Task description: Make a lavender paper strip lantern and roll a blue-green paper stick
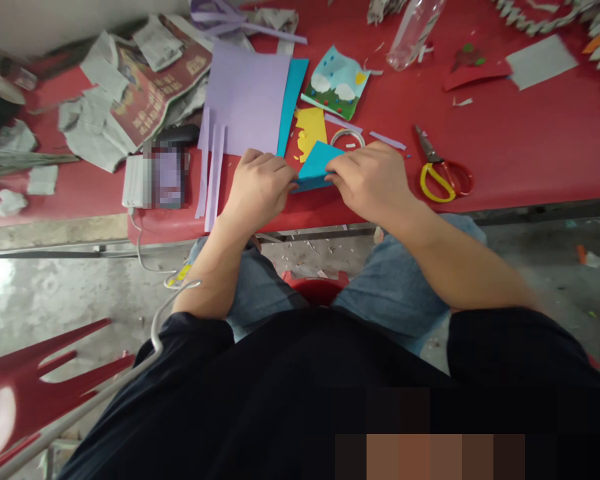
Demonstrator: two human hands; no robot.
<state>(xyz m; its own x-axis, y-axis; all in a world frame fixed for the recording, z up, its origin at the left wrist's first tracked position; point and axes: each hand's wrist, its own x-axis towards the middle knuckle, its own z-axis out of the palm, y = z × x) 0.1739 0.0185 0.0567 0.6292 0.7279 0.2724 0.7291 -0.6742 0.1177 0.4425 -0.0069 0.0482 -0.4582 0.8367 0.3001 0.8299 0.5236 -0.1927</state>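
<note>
Between my hands is a piece of blue paper [319, 160] with a folded edge along its near side. My left hand [261, 183] pinches its left end, and my right hand [373, 179] grips its right end with thumb and fingers. Just beyond it lie a torn yellow paper scrap [311, 130] and a roll of tape [347, 139], partly covered by the paper and my right hand. Scissors [437, 170] with one yellow and one red handle rest to the right of my right hand. Left of the blue paper are purple sheets [247, 93] over a teal sheet [293, 100].
Purple strips [213, 180] lie near the table's front edge. A phone [170, 177] and a white power bank [136, 181] with a cable sit at left. Crumpled newspaper [150, 87] fills the back left. A landscape paper craft [336, 83] and a plastic bottle [414, 33] stand farther back.
</note>
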